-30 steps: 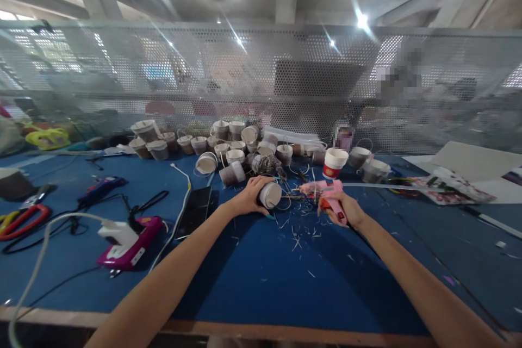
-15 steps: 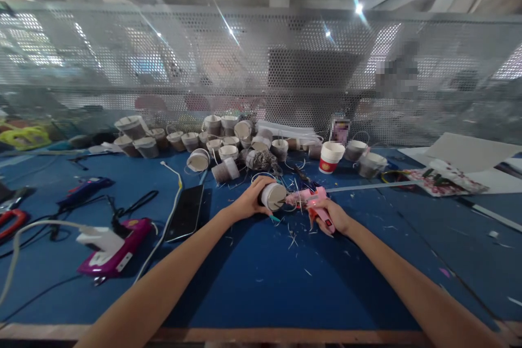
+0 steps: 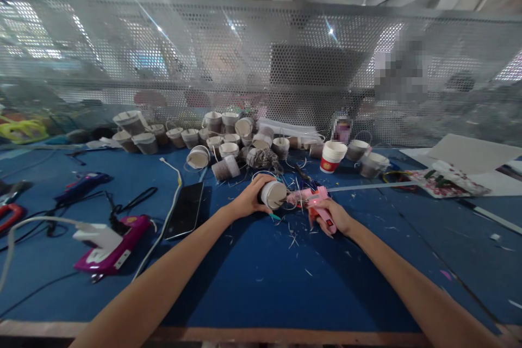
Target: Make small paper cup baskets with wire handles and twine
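My left hand [image 3: 253,198] is wrapped round a small paper cup [image 3: 274,196], tipped so that one pale round end faces right. In my right hand [image 3: 335,215] is a pink hot glue gun [image 3: 316,197], its nozzle at the cup's round end; whether it touches, I cannot tell. A long pale glue stick [image 3: 359,187] runs out of the gun's back to the right. White scraps [image 3: 292,240] lie on the blue table [image 3: 285,293] under both hands. Behind the cup sits a tangle of grey string [image 3: 263,157].
Several small wrapped cups with handles [image 3: 228,149] crowd the back. A red-and-white paper cup stack [image 3: 333,156] stands right of them. To the left lie a black phone [image 3: 185,211], a purple power strip [image 3: 112,247] with cables, and a blue glue gun [image 3: 84,186]. A perforated metal screen [image 3: 228,60] rises behind.
The camera view has shifted slightly. Both hands keep nearly the same position, with the glue gun's nozzle still at the cup's end.
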Tool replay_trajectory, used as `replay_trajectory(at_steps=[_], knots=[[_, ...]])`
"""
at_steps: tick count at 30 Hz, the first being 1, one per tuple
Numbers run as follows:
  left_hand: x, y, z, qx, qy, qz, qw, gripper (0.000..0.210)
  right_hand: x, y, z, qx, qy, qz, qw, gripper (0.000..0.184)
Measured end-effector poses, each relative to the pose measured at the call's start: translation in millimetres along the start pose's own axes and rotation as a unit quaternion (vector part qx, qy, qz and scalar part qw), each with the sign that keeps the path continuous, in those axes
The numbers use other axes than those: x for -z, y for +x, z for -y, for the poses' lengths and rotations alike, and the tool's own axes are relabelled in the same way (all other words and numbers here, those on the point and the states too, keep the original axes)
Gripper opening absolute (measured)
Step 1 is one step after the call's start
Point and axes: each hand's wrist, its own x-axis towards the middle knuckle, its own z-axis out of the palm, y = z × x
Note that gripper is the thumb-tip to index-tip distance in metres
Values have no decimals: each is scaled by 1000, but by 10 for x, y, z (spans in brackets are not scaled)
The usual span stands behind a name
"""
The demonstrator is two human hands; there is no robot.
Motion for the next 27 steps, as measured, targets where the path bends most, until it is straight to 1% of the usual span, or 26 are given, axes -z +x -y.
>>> replay_trajectory(at_steps=[3, 5, 9, 11, 15, 19, 20, 21, 25, 26, 27], knots=[[2, -1, -4, 1, -1, -2, 1000, 77, -17, -19, 30, 4, 5, -10, 1000, 25], [2, -2, -6, -6, -4, -4, 1000, 76, -24, -19, 29, -5, 14, -18, 1000, 24], [1, 2, -7, -20, -7, -9, 1000, 76, -34, 1, -5, -40, 18, -67, 997, 22], [1, 6, -6, -18, -6, -10, 1000, 76, -38, 9, -18, -44, 19, -78, 996, 23], [3, 13, -5, -5, -3, -3, 1000, 77, -40, 7, -3, -27, 36, -70, 997, 22], [6, 10, -4, -1, 0, 1, 1000, 78, -40, -11, 34, -4, 26, -18, 999, 24], [6, 9, -4, -1, -1, 1, 1000, 77, -42, -13, 37, -2, 22, -13, 1000, 24], [5, 8, -4, -1, -2, 1, 1000, 77, -45, -13, 35, -3, 19, -18, 1000, 24], [1, 6, -4, -4, -8, -1, 1000, 75, -49, 9, -16, -17, 19, -73, 997, 19], [0, 6, -4, -7, -10, -3, 1000, 75, -48, 16, -30, -16, 16, -69, 997, 19], [-1, 7, -4, -11, -12, -6, 1000, 75, -46, 21, -41, -13, 11, -51, 999, 19]])
